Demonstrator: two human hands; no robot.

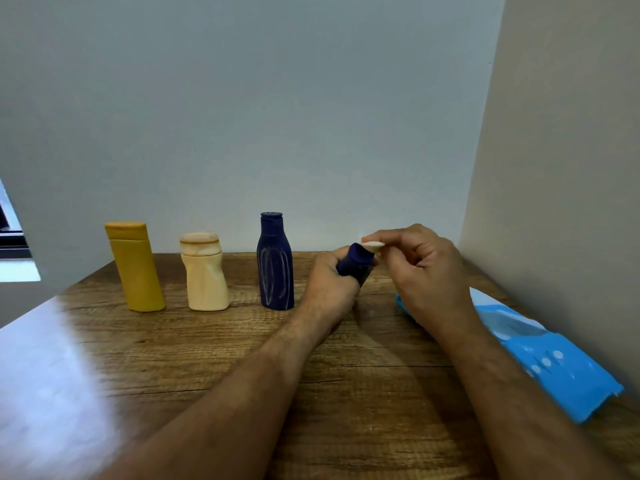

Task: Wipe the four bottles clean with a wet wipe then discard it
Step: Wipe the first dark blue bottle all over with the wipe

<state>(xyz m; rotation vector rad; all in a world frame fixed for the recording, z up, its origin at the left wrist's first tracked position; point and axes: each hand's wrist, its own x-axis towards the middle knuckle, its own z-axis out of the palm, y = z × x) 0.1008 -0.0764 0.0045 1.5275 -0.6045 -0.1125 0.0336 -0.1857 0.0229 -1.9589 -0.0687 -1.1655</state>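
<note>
Left hand (330,278) is gripping the small dark blue bottle (356,266), tilted, cap end pointing up toward the right hand (426,268), which is pinching a wet wipe (373,244) against the cap. Three bottles standing to the left: yellow bottle (136,268), cream bottle (205,273), tall blue bottle (274,263).

One head-worn camera looked forward and slightly down from close above the worktop (207,358), facing the wall (259,98); forearms entered from the lower frame edge.
</note>
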